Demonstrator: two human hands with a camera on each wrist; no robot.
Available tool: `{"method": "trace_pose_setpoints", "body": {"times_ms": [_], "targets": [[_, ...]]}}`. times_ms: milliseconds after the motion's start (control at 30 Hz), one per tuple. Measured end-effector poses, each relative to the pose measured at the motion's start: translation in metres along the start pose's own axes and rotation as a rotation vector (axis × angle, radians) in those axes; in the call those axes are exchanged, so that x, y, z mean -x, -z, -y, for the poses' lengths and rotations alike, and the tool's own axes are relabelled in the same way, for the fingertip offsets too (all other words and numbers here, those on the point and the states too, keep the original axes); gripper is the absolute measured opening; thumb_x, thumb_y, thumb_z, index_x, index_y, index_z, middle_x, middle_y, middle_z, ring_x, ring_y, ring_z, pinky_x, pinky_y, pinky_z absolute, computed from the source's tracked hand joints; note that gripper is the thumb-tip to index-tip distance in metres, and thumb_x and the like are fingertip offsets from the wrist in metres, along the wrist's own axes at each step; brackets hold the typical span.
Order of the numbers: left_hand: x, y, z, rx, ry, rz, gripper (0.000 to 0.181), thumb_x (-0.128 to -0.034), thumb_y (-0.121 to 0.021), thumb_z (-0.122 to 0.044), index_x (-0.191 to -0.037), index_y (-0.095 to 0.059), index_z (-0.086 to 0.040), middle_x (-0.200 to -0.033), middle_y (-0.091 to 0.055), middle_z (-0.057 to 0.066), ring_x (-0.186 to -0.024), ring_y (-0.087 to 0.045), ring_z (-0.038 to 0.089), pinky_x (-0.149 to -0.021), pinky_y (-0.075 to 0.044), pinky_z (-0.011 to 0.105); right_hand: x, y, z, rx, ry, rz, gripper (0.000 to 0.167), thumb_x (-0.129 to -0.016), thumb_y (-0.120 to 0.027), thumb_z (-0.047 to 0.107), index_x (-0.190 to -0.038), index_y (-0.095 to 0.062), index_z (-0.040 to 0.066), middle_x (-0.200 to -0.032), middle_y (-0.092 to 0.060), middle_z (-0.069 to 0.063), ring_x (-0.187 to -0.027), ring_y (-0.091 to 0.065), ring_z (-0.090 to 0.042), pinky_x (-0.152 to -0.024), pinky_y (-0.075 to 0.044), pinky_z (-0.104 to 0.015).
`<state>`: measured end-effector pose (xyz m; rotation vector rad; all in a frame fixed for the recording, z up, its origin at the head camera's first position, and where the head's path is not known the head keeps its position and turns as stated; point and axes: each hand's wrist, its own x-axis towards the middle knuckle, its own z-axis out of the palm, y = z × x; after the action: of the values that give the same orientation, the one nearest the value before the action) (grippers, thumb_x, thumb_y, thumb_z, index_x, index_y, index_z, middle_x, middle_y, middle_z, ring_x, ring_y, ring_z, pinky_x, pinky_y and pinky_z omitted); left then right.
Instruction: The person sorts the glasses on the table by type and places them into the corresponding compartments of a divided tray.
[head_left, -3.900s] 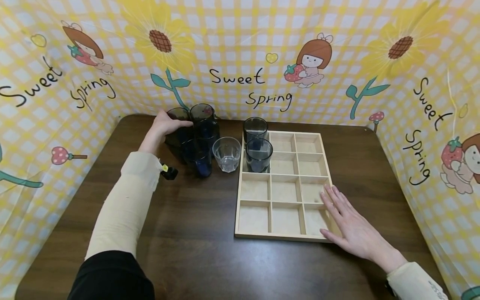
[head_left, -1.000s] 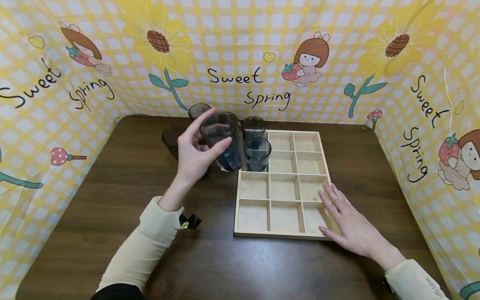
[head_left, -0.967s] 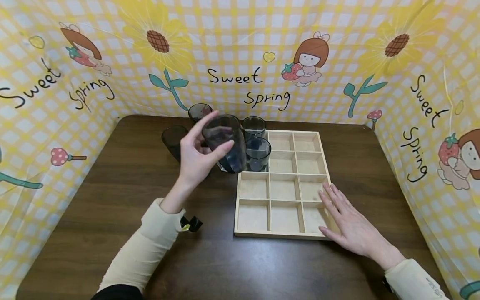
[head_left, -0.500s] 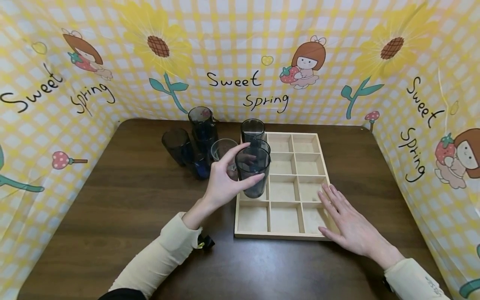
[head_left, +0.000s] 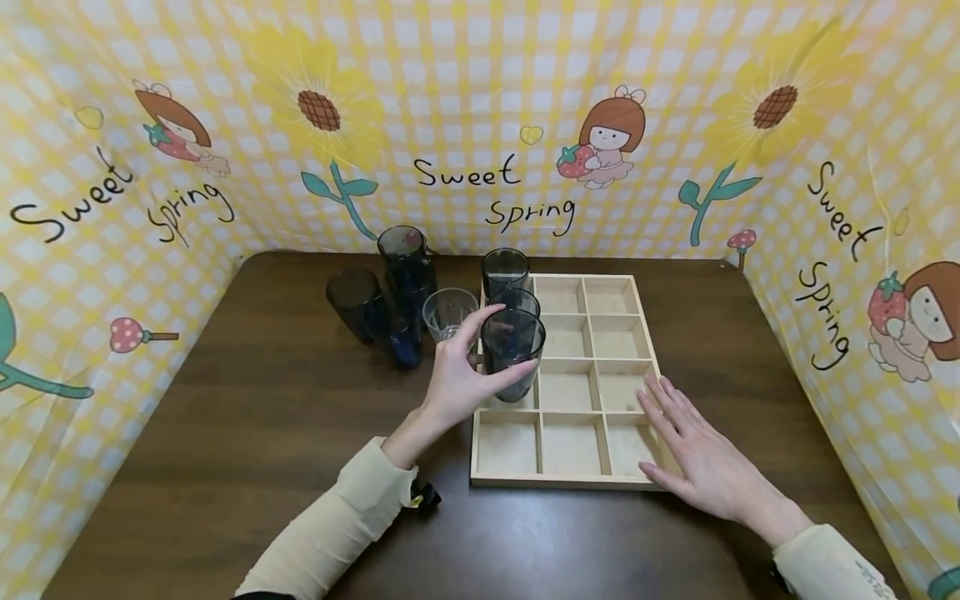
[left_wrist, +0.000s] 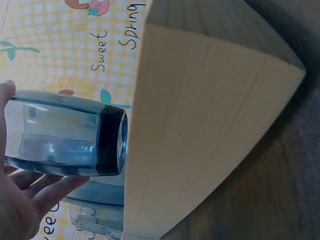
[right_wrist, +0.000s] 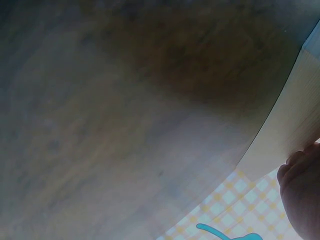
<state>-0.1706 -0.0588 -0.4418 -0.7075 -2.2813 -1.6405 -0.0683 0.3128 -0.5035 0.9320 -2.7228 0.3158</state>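
My left hand (head_left: 456, 382) grips a dark smoky drinking glass (head_left: 516, 343), fingers and thumb round its sides. The glass is upright over the left column of a divided wooden box (head_left: 570, 482), in the third row from the back. In the left wrist view its thick base (left_wrist: 112, 142) shows just by the box wall (left_wrist: 200, 115); whether it touches the compartment floor I cannot tell. Two more dark glasses, one at the back (head_left: 505, 268) and one partly hidden (head_left: 525, 300), stand in the compartments behind. My right hand (head_left: 705, 457) rests straight-fingered on the box's right edge.
Left of the box stand a clear glass (head_left: 448, 310), partly behind my left hand, and several dark glasses (head_left: 356, 296). A brown wooden table (head_left: 247, 450) lies underneath. Checked yellow cloth (head_left: 450, 92) rises round its back and sides.
My left hand has taken a dark glass from the group at the left, carried it right and toward me, and lowered it over the box. The right hand stays at the box edge.
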Motion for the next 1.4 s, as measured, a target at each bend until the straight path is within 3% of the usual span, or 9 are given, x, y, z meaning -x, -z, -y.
{"method": "trace_pose_setpoints", "body": {"times_ms": [167,233,533,700,867,1067,1267,1400], "targets": [[0.005,-0.002,0.003,-0.076,-0.016,0.003,0.080,-0.0779,-0.102,-0.023,-0.146,-0.064,-0.009,-0.132,-0.072,0.011,-0.115,-0.071,0.024,-0.076,-0.064,0.026,0.002,-0.001,0.001,-0.004,0.009,-0.013,0.089,-0.112,-0.052,0.061,-0.168,-0.036,-0.005,-0.176,-0.032,-0.031,-0.175,-0.010,-0.031,-0.140,0.003,-0.025],[0.007,-0.002,0.004,-0.098,-0.027,0.000,0.080,-0.0751,-0.104,-0.024,-0.144,-0.066,-0.010,-0.132,-0.070,0.011,-0.118,-0.069,0.026,-0.080,-0.066,0.029,0.001,-0.001,0.001,-0.003,0.009,-0.018,0.089,-0.112,-0.050,0.063,-0.168,-0.036,-0.006,-0.175,-0.033,-0.031,-0.175,-0.009,-0.030,-0.140,0.002,-0.025],[0.009,-0.001,0.007,-0.102,-0.026,0.016,0.082,-0.0720,-0.106,-0.023,-0.141,-0.064,-0.007,-0.129,-0.068,0.012,-0.118,-0.069,0.026,-0.084,-0.069,0.044,-0.002,-0.001,0.000,0.000,0.023,-0.029,0.088,-0.113,-0.047,0.063,-0.167,-0.036,-0.006,-0.177,-0.030,-0.029,-0.175,-0.007,-0.028,-0.140,0.002,-0.025],[0.009,0.004,0.005,-0.166,-0.032,0.045,0.083,-0.0702,-0.107,-0.027,-0.137,-0.063,-0.005,-0.126,-0.069,0.012,-0.118,-0.068,0.027,-0.093,-0.065,0.046,-0.002,0.000,-0.001,0.006,0.008,-0.009,0.088,-0.112,-0.053,0.061,-0.168,-0.035,-0.004,-0.178,-0.029,-0.028,-0.175,-0.007,-0.028,-0.140,0.002,-0.025],[0.011,0.008,0.003,-0.210,0.022,0.077,0.082,-0.0703,-0.107,-0.029,-0.136,-0.064,-0.003,-0.124,-0.069,0.013,-0.112,-0.067,0.027,-0.092,-0.062,0.044,0.001,0.000,0.001,0.010,-0.013,0.004,0.089,-0.108,-0.063,0.056,-0.170,-0.034,-0.002,-0.179,-0.028,-0.029,-0.175,-0.003,-0.023,-0.139,0.003,-0.021],[0.014,0.009,0.004,-0.233,0.056,0.090,0.083,-0.0698,-0.107,-0.029,-0.136,-0.064,-0.004,-0.125,-0.069,0.012,-0.116,-0.068,0.028,-0.104,-0.061,0.051,0.003,0.000,0.002,0.006,-0.053,0.012,0.093,-0.104,-0.071,0.052,-0.172,-0.031,0.001,-0.178,-0.025,-0.032,-0.174,0.004,-0.012,-0.135,0.004,-0.015],[0.017,0.010,0.006,-0.303,0.034,0.091,0.085,-0.0692,-0.107,-0.033,-0.138,-0.065,-0.004,-0.123,-0.071,0.011,-0.110,-0.071,0.028,-0.099,-0.063,0.049,0.002,0.000,0.003,0.001,-0.044,0.013,0.092,-0.106,-0.068,0.054,-0.171,-0.031,0.000,-0.178,-0.026,-0.032,-0.174,0.002,-0.014,-0.136,0.003,-0.016],[0.017,0.012,0.008,-0.379,-0.015,0.102,0.086,-0.0711,-0.105,-0.041,-0.139,-0.066,-0.005,-0.122,-0.074,0.010,-0.103,-0.073,0.024,-0.089,-0.065,0.045,0.003,-0.001,0.002,0.000,-0.035,0.003,0.091,-0.109,-0.061,0.059,-0.171,-0.031,0.000,-0.177,-0.027,-0.033,-0.175,0.001,-0.015,-0.137,0.003,-0.017]]}}
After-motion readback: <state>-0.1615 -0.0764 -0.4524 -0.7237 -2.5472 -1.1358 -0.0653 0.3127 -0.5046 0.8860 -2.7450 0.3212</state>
